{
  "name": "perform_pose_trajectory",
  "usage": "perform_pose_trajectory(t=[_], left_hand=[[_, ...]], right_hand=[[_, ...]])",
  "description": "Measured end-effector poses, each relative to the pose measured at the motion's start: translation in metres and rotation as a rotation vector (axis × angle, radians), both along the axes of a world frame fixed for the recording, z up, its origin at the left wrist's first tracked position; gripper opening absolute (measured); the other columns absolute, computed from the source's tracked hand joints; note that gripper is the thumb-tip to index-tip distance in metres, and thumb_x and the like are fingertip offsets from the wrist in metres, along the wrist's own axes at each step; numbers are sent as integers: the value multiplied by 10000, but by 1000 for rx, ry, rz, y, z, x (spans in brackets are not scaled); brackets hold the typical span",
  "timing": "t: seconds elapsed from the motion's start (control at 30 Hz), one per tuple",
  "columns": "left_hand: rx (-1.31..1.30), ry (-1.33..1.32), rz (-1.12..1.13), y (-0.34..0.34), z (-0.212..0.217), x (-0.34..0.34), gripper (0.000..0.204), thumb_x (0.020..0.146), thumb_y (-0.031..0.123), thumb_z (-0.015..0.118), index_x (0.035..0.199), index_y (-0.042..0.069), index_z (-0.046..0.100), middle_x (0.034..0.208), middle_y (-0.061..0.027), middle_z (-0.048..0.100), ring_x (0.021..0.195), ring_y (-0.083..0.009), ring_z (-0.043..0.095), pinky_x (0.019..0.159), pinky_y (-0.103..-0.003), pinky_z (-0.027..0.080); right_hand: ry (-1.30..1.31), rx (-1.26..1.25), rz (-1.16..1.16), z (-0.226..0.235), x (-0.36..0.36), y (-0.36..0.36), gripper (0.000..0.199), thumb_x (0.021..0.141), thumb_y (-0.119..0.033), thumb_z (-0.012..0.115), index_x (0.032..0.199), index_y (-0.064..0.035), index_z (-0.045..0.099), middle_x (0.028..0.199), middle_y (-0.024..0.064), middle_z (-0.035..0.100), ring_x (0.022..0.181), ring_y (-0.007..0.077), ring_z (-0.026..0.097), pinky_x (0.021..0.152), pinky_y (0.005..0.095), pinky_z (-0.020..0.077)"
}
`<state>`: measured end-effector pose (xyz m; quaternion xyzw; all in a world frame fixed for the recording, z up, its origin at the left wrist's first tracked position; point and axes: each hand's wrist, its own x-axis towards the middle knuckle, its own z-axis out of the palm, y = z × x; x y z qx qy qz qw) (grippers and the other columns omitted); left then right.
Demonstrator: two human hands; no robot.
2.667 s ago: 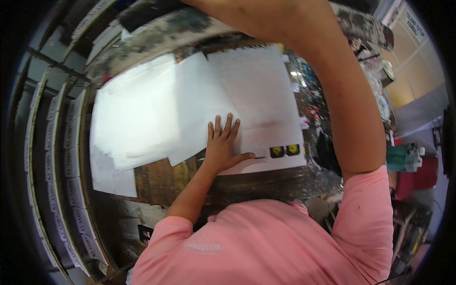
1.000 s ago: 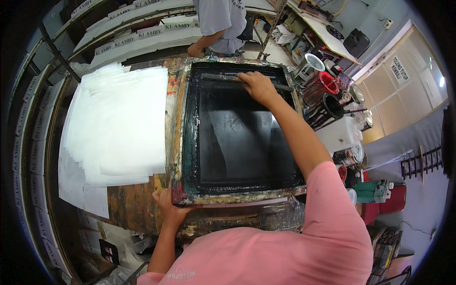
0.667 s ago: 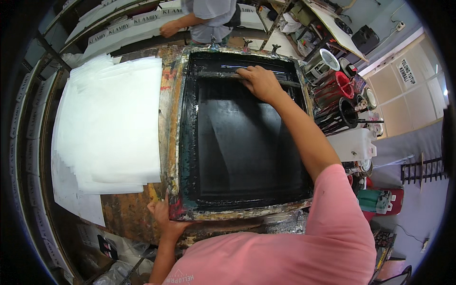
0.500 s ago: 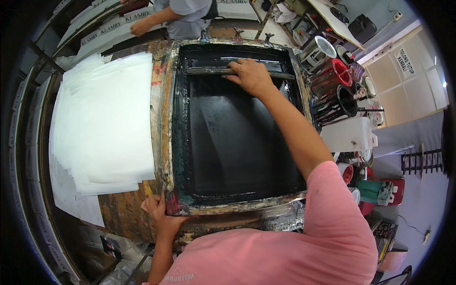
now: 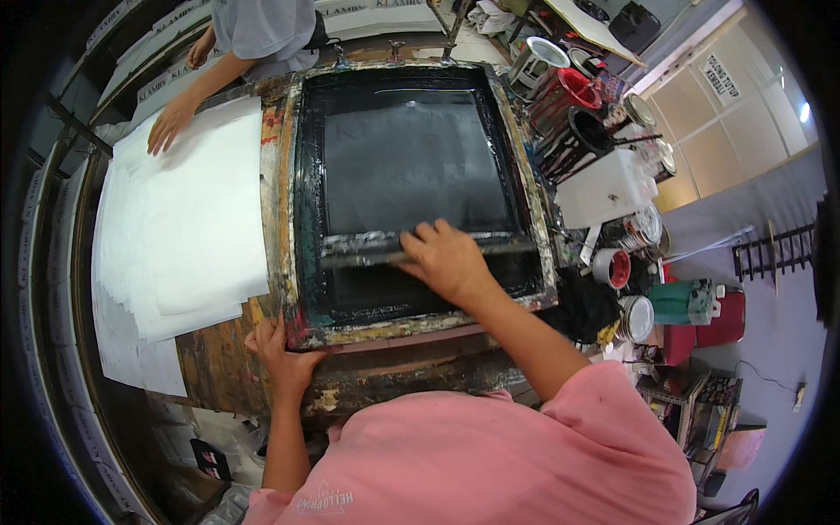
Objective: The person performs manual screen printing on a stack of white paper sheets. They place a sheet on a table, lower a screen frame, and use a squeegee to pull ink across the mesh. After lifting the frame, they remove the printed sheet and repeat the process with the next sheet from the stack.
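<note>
A wooden-framed printing screen lies on the worktable, its mesh coated with black ink. My right hand is wrapped round a long ink-stained squeegee, which lies crosswise over the near part of the mesh. Its far fingers look slightly blurred. At the near left corner of the screen's frame, my left hand grips the wood, thumb along the near edge and fingers up the left side. Left of the screen lies a thick, uneven stack of white paper sheets.
A co-worker's hand reaches over the far edge of the paper. Crowding the right side are a red-stained ink bucket, a white plastic container and a green jerrycan. Metal clamps stand behind the frame.
My right hand has pulled the squeegee from the far end of the screen toward me. My left hand keeps its corner. The co-worker's hand has come over the paper; the view has shifted.
</note>
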<state>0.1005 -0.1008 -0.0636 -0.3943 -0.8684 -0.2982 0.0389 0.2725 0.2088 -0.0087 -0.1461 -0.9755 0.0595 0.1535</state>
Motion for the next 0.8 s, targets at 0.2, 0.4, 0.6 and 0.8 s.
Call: perform_pose_trajectory(t=[0.2,0.4,0.6,0.8], left_hand=[[42,-68,3,-2,-5,-1,943,487,481,1031,1255,30,722,1144,-100,579,1174,-309,492,1048,-461,316],[46,-112,33,3,18,6,942,551,363,1056,1326,-35,695,1254,-136,680,1210,-304,580,1056,-453,427],[777,-654,-104,30,70,18,897,711,24,983,1490,-80,550,1249,-103,708,1121,-198,681,1019,-341,549],[1120,-466,-259,70,118,-10,960,929,321,875,1647,-19,336,1489,-169,542,1280,-233,605,1111,-375,481]], right_hand=[[-136,-70,-8,36,33,-52,373,875,-395,805,1059,-99,671,966,73,647,943,304,666,705,442,588],[-150,-98,14,62,42,-53,332,951,-374,733,1074,-83,629,1107,123,625,1055,322,636,827,477,575],[155,201,-129,105,48,-90,396,835,-378,775,1084,-102,638,1022,94,594,1009,306,590,1038,574,391],[326,334,-154,177,8,-46,399,825,-463,735,952,-99,633,922,79,588,924,295,586,919,523,370]])
